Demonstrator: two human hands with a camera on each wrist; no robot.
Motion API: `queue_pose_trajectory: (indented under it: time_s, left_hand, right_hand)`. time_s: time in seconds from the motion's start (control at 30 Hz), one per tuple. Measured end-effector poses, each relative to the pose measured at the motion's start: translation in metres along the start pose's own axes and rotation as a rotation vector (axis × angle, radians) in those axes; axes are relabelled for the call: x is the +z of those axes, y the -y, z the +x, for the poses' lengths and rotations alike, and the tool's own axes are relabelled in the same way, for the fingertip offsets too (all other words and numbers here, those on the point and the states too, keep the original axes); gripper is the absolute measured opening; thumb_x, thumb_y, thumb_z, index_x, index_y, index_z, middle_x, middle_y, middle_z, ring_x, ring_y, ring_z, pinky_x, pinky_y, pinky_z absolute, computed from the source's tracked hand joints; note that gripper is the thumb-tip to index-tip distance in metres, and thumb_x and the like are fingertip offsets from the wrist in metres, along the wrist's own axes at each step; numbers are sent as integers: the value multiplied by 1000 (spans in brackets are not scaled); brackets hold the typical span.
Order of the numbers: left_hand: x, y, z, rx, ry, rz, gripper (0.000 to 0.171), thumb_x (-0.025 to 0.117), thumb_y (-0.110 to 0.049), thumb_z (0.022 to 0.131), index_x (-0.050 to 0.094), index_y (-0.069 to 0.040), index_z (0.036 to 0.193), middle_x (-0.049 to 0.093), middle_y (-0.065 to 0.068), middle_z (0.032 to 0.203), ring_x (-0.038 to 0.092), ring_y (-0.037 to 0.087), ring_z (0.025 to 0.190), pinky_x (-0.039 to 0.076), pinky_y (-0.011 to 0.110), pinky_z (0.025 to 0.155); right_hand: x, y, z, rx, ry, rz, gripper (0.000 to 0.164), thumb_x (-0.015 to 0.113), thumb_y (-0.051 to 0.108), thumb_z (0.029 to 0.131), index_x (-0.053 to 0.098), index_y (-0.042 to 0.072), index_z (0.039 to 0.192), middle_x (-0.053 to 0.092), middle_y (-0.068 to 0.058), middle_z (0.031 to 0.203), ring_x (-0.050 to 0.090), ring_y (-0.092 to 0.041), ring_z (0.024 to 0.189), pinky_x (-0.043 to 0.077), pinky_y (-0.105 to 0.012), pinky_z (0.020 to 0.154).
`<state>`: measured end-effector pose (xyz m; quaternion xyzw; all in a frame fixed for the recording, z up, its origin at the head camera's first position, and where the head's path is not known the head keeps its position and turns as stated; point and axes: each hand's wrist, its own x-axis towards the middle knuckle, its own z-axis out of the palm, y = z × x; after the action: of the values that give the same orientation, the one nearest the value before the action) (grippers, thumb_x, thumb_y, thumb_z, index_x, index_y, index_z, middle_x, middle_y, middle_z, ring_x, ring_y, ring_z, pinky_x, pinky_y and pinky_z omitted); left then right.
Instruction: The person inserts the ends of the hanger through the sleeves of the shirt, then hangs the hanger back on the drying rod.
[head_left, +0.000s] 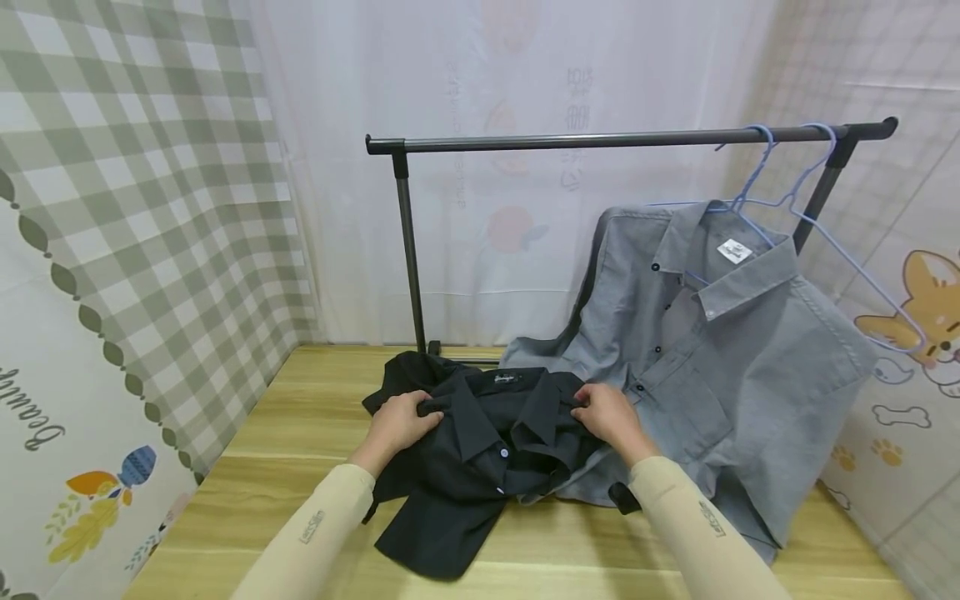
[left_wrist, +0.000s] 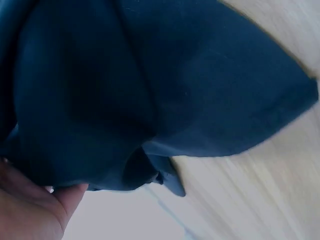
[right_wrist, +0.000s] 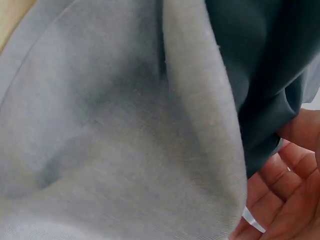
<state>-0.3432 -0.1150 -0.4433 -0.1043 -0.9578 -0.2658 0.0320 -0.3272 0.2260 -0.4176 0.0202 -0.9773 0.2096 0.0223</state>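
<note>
A black shirt (head_left: 480, 450) with a collar and pale buttons lies bunched on the wooden table, its collar facing up. My left hand (head_left: 401, 423) pinches the shirt at its left shoulder area; in the left wrist view the thumb of that hand (left_wrist: 37, 207) presses on the dark cloth. On the other side, my right hand (head_left: 611, 417) pinches the shirt's right shoulder between thumb and fingers. The right wrist view has this hand (right_wrist: 290, 185) holding dark cloth beside a grey shirt (right_wrist: 115, 130), which hangs close to it.
The grey shirt (head_left: 720, 333) hangs on a blue hanger (head_left: 753, 179) at the right end of a dark metal rack (head_left: 570, 142). A second blue hanger (head_left: 855, 267) hangs beside it. Beneath lies a wooden table (head_left: 277, 467); curtains (head_left: 450, 67) surround it.
</note>
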Motion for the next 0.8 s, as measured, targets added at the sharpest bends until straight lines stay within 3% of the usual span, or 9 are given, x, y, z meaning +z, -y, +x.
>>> queue_pose_trajectory:
  time_s: [0.17,0.4,0.63,0.8]
  left_hand:
    - [0,-3,-7,14,80,29,53,74,-36,89,63,-4,131,64,18,124,63,36,109,49,51,91]
    - [6,-4,-10,15,82,61,53,75,-33,90,62,-2,131,63,20,126,62,39,111,49,53,90]
    - [5,-5,-9,21,76,71,51,75,-33,90,63,-3,129,64,20,125,62,38,109,50,52,89]
    - [5,-5,-10,21,71,73,51,75,-33,90,64,-3,129,64,19,125,62,38,110,50,52,89]
  right_hand:
    - [5,1,-2,-37,-20,-28,26,73,14,90,69,2,113,69,-16,107,64,-36,98,50,-51,83]
    - [4,3,-17,-88,-68,-40,38,71,13,91,63,-2,125,64,-23,119,60,-42,107,48,-54,87]
    - [-20,6,-45,-134,-156,-22,49,70,19,93,57,-4,134,60,-25,126,59,-43,110,46,-58,88]
    - [-40,5,-71,-246,-306,51,43,70,20,94,61,-1,130,65,-17,114,63,-35,100,50,-52,77]
